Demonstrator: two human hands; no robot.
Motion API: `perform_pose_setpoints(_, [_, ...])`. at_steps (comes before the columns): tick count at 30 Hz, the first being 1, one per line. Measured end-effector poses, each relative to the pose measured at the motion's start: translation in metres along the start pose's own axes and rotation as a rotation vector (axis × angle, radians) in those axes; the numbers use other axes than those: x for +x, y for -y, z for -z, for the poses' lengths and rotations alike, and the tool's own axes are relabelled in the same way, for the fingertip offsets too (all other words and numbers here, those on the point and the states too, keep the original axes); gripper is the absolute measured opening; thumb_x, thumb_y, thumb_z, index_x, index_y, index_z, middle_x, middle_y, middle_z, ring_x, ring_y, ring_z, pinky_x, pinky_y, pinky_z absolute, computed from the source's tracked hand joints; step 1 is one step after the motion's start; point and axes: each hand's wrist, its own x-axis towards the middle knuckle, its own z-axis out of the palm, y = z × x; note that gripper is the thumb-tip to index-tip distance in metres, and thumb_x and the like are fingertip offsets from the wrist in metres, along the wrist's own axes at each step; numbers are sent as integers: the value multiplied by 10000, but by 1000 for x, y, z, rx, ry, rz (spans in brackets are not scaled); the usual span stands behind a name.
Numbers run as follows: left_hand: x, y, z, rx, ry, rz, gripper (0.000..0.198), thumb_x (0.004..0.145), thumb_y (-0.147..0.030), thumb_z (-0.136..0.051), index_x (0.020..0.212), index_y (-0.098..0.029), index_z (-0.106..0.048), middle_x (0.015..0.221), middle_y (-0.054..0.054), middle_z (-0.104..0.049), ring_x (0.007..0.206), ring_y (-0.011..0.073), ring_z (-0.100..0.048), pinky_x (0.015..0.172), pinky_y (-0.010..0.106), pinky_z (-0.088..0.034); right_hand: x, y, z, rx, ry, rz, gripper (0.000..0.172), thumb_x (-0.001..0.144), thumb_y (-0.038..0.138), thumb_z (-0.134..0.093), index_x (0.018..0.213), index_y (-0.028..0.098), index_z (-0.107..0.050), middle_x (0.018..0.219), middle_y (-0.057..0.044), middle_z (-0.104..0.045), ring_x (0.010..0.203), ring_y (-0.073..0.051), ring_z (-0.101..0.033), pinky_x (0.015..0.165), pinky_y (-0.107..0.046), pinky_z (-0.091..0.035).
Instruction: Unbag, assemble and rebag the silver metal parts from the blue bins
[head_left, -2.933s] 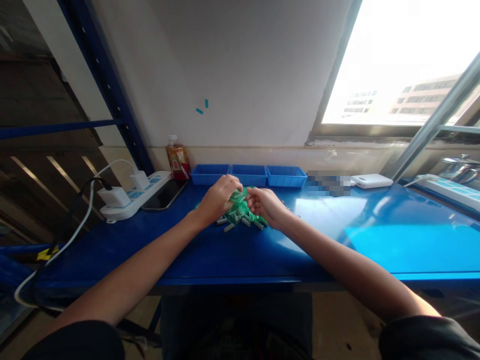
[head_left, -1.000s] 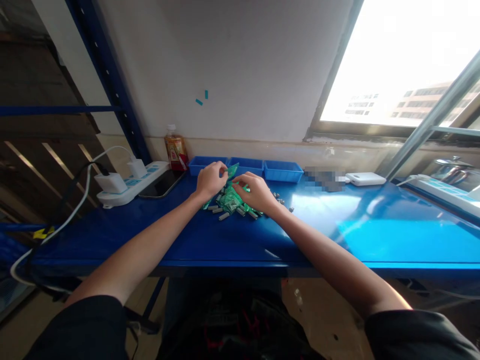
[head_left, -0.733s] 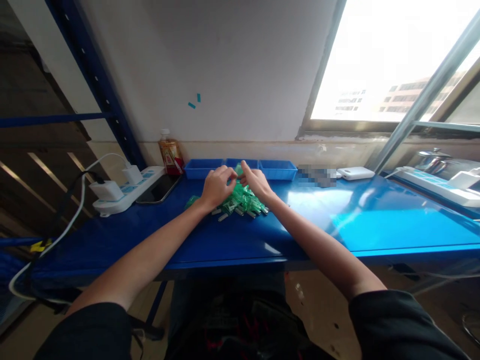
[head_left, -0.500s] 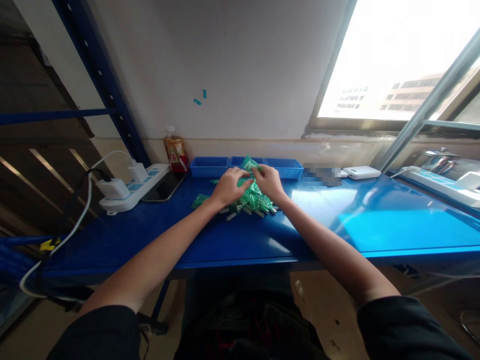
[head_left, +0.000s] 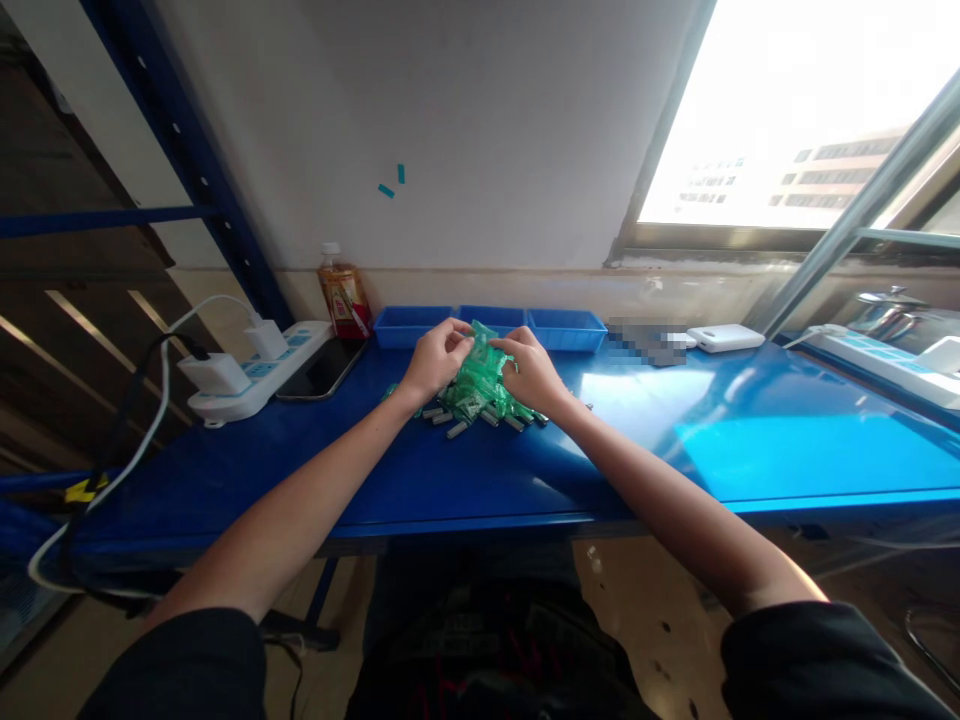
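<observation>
A small translucent green plastic bag (head_left: pixel 484 333) stands up between my two hands, over a heap of similar green bags (head_left: pixel 480 385). My left hand (head_left: pixel 439 362) is closed, thumb and fingertips pinching the bag's left edge. On its other side, my right hand (head_left: pixel 531 368) is curled with the forefinger and thumb at the bag's right edge. Several small metal-ended pieces (head_left: pixel 457 430) poke out along the heap's front; their exact kind is too small to make out. What lies inside the raised bag cannot be seen.
Behind the hands is a row of blue trays (head_left: pixel 566 330) along the wall. To the left lie a phone (head_left: pixel 322 370), a power strip (head_left: pixel 259 375) with chargers and a bottle (head_left: pixel 345 295). A white power bank-like box (head_left: pixel 725 338) lies right, before another power strip (head_left: pixel 885 365).
My hands have drawn slightly apart, and the left one has moved from over the heap to the raised bag's left edge. The view has shifted a little.
</observation>
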Motion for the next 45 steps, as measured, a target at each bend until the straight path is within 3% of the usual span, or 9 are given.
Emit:
perform_pose_setpoints(6, [-7, -6, 0, 292, 118, -246, 183, 850, -251, -509, 943, -197, -657, 886, 41, -648, 835, 178, -590, 790, 270, -443, 6, 5, 7, 403, 119, -466, 511, 881, 559, -413, 707, 138, -643, 639, -49, -594, 607, -162, -569, 555, -266, -426])
perform_pose_setpoints(9, [-10, -6, -2, 343, 160, -365, 197, 838, -187, -504, 901, -213, -689, 931, 47, -634, 930, 192, -562, 893, 309, -417, 9, 2, 9, 586, 97, -602, 429, 856, 514, -483, 666, 145, -591, 604, -37, -587, 498, -124, -540, 443, -227, -349])
perform_pose_setpoints(13, [-10, -13, -5, 201, 173, -260, 192, 809, -345, -618, 900, -194, -694, 966, 60, -641, 945, 209, -568, 872, 317, -432, 7, -1, 9, 416, -47, -446, 256, 836, 332, -524, 651, 163, -579, 550, 3, -514, 496, -122, -524, 463, -223, -365])
perform_pose_setpoints(17, [-2, -21, 0, -266, 138, 275, 532, 806, -655, -506, 847, -145, -652, 805, 88, -667, 734, 189, -619, 628, 270, -466, 0, -4, 9, 42, -153, -1, 247, 885, 268, -459, 880, 184, -692, 816, -55, -603, 708, -148, -573, 646, -252, -451])
perform_pose_setpoints(23, [2, -19, 14, -548, 177, 616, 179, 767, -299, -684, 738, -127, -641, 664, 59, -664, 565, 112, -607, 573, 217, -494, -4, 0, 5, -210, -53, 337, 367, 887, 116, -403, 1079, 249, -686, 1017, -78, -583, 874, -161, -555, 764, -271, -467])
perform_pose_setpoints(27, [-3, -13, 14, -392, 178, 498, 128, 708, -184, -667, 823, -129, -648, 691, 39, -666, 585, 125, -620, 634, 251, -520, -5, 8, 1, -291, 23, 416, 368, 841, 81, -454, 1035, 267, -705, 1128, -97, -560, 1045, -222, -495, 865, -353, -455])
perform_pose_setpoints(33, [42, -8, 41, 490, -293, -119, 217, 813, -205, -536, 1012, -153, -605, 893, 80, -674, 843, 216, -644, 861, 355, -494, -5, 10, -1, -218, -58, 248, 270, 886, 252, -503, 1074, 192, -688, 1175, -146, -483, 1123, -266, -445, 932, -419, -442])
perform_pose_setpoints(37, [68, 6, 58, 847, -218, -225, 353, 785, -185, -571, 1130, -112, -567, 1177, 168, -573, 1135, 305, -532, 1011, 407, -400, -6, 9, 6, -185, 4, 168, 265, 891, 302, -512, 1035, 186, -702, 1084, -135, -507, 1058, -268, -461, 904, -419, -448])
perform_pose_setpoints(45, [31, 65, 57, 928, 218, -157, 403, 778, -402, -572, 1112, -180, -618, 1109, 108, -639, 1060, 280, -585, 924, 368, -460, -7, 14, 9, -186, 143, 126, 248, 887, 300, -534, 1010, 171, -705, 1004, -108, -538, 979, -238, -469, 887, -369, -426])
